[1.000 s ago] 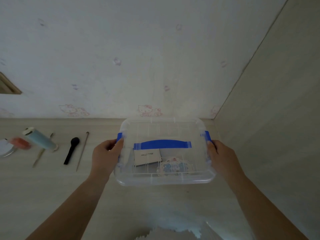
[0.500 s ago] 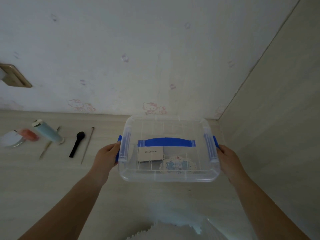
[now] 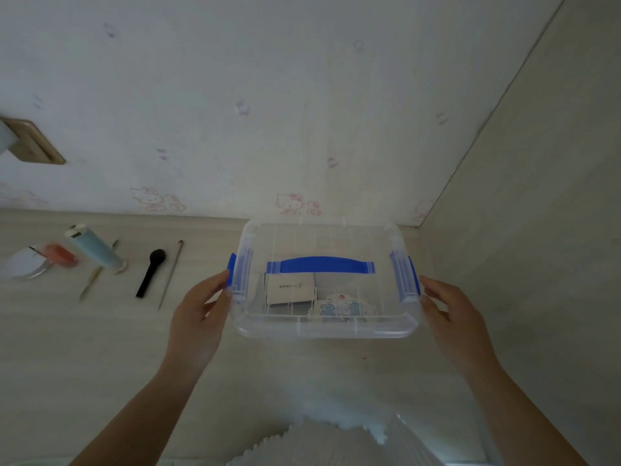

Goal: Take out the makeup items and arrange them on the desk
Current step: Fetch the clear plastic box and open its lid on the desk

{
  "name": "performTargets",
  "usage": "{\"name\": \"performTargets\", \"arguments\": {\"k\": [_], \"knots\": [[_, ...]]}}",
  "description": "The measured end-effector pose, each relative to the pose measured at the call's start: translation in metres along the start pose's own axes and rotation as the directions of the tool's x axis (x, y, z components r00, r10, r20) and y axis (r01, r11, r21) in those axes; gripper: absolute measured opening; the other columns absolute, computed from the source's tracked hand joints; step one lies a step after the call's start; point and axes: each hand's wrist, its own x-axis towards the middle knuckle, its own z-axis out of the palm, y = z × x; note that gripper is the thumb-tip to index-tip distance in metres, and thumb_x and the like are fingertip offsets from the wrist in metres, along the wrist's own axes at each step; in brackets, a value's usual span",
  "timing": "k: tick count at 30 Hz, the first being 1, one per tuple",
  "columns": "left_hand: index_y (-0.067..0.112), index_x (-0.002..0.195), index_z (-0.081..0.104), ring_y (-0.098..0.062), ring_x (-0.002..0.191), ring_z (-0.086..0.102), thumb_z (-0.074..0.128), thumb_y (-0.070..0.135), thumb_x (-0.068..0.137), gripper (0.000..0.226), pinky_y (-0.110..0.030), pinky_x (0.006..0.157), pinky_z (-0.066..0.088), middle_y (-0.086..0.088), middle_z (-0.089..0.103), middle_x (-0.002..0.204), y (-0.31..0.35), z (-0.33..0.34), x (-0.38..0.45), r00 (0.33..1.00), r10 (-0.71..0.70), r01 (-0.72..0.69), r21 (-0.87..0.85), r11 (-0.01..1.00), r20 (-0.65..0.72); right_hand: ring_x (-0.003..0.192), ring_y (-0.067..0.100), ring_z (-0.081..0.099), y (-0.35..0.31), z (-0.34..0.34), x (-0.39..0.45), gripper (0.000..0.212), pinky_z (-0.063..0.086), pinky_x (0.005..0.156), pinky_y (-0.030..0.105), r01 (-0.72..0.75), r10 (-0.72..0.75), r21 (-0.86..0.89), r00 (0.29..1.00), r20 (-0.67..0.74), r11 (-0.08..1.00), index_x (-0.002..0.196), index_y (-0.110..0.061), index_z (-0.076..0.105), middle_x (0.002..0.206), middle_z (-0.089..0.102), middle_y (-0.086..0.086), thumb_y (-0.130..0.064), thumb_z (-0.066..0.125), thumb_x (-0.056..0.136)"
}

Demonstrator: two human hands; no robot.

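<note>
Storage box (image 3: 324, 317) on desk (image 3: 84, 348) by the corner, lid latched, long axis crosswise, left hand (image 3: 198, 326) and right hand (image 3: 453, 322) flanking its blue clips, fingers relaxed, just touching.

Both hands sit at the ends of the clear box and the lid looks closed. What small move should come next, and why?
Probably flip up the blue side latches. The left hand and right hand already flank the clear box, fingertips at each latch, and the lid with its blue handle is still on. A white card and a blue-printed item remain inside.
</note>
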Motion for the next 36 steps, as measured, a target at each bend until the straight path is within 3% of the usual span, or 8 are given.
{"name": "performTargets", "arguments": {"k": [4, 8, 15, 19, 24, 29, 33, 36], "knots": [[0.024, 0.135, 0.046, -0.013, 0.113, 0.057, 0.059, 0.017, 0.09, 0.048, -0.006, 0.081, 0.04, 0.005, 0.053, 0.13, -0.006, 0.0, -0.016, 0.99, 0.037, -0.043, 0.04, 0.998, 0.138, 0.114, 0.006, 0.049, -0.002, -0.002, -0.016, 0.041, 0.035, 0.091, 0.015, 0.02, -0.024, 0.035, 0.992, 0.12, 0.999, 0.132, -0.027, 0.051, 0.127, 0.05, -0.015, -0.016, 0.056, 0.092], [0.05, 0.125, 0.035, -0.011, 0.122, 0.05, 0.063, 0.02, 0.086, 0.057, -0.005, 0.081, 0.042, 0.009, 0.043, 0.139, -0.007, 0.001, -0.024, 0.963, 0.027, -0.024, -0.012, 1.0, 0.267, 0.12, -0.003, 0.035, -0.003, -0.001, -0.024, 0.067, 0.027, 0.097, 0.017, 0.013, -0.01, -0.01, 0.976, 0.217, 1.0, 0.143, -0.033, 0.033, 0.133, 0.036, -0.023, -0.027, 0.066, 0.085], [0.077, 0.117, 0.026, -0.002, 0.133, 0.035, 0.068, 0.041, 0.071, 0.072, -0.028, 0.107, 0.036, 0.022, 0.021, 0.151, 0.001, -0.007, -0.028, 0.94, 0.095, -0.125, 0.074, 0.989, 0.328, 0.124, -0.003, 0.034, -0.001, 0.005, -0.03, 0.085, 0.027, 0.102, 0.018, 0.025, -0.026, 0.008, 0.976, 0.215, 1.0, 0.146, -0.032, 0.026, 0.138, 0.034, -0.02, -0.022, 0.075, 0.077], [0.05, 0.14, 0.026, -0.001, 0.131, 0.034, 0.073, 0.03, 0.076, 0.082, -0.029, 0.109, 0.031, 0.033, 0.025, 0.14, 0.006, -0.009, -0.027, 0.954, 0.095, -0.132, 0.114, 0.985, 0.285, 0.123, -0.004, 0.033, -0.012, 0.0, -0.029, 0.076, 0.026, 0.1, 0.018, 0.038, -0.046, 0.046, 0.982, 0.182, 0.998, 0.136, -0.044, 0.026, 0.137, 0.032, -0.024, -0.024, 0.073, 0.079], [0.034, 0.145, 0.027, 0.016, 0.116, 0.038, 0.07, 0.025, 0.081, 0.078, -0.016, 0.099, 0.029, 0.036, 0.037, 0.126, 0.025, -0.01, -0.015, 0.979, 0.101, -0.112, 0.051, 0.992, 0.175, 0.119, -0.001, 0.038, -0.03, -0.006, -0.019, 0.072, 0.031, 0.097, 0.021, 0.041, -0.052, 0.111, 0.993, 0.102, 0.993, 0.142, -0.033, 0.032, 0.132, 0.038, -0.022, -0.024, 0.069, 0.082], [0.062, 0.125, 0.037, 0.018, 0.113, 0.046, 0.068, 0.062, 0.068, 0.065, -0.011, 0.089, 0.036, 0.033, 0.046, 0.126, 0.047, -0.006, 0.014, 0.99, 0.065, -0.054, -0.087, 0.995, 0.122, 0.122, 0.006, 0.047, -0.047, -0.004, 0.012, 0.065, 0.038, 0.098, 0.028, 0.045, -0.055, 0.237, 0.998, 0.037, 0.971, 0.136, -0.028, 0.042, 0.136, 0.049, -0.013, -0.035, 0.068, 0.077], [0.031, 0.142, 0.033, -0.006, 0.127, 0.045, 0.065, 0.056, 0.077, 0.077, -0.03, 0.107, 0.034, 0.015, 0.043, 0.136, 0.056, 0.003, 0.045, 0.994, 0.043, -0.033, -0.094, 0.995, 0.1, 0.131, 0.007, 0.042, -0.063, 0.002, 0.045, 0.058, 0.036, 0.109, 0.036, 0.005, -0.013, 0.311, 1.0, 0.026, 0.951, 0.129, -0.03, 0.044, 0.133, 0.046, -0.015, -0.041, 0.066, 0.076], [0.02, 0.136, 0.044, -0.016, 0.125, 0.05, 0.057, 0.075, 0.069, 0.087, -0.044, 0.107, 0.04, 0.001, 0.053, 0.136, 0.069, 0.007, 0.07, 0.992, 0.052, -0.041, -0.096, 0.994, 0.113, 0.131, 0.009, 0.043, -0.073, 0.003, 0.073, 0.068, 0.042, 0.101, 0.032, -0.033, 0.029, 0.323, 0.999, 0.015, 0.946, 0.132, -0.029, 0.043, 0.14, 0.046, -0.007, -0.052, 0.064, 0.072]]}}
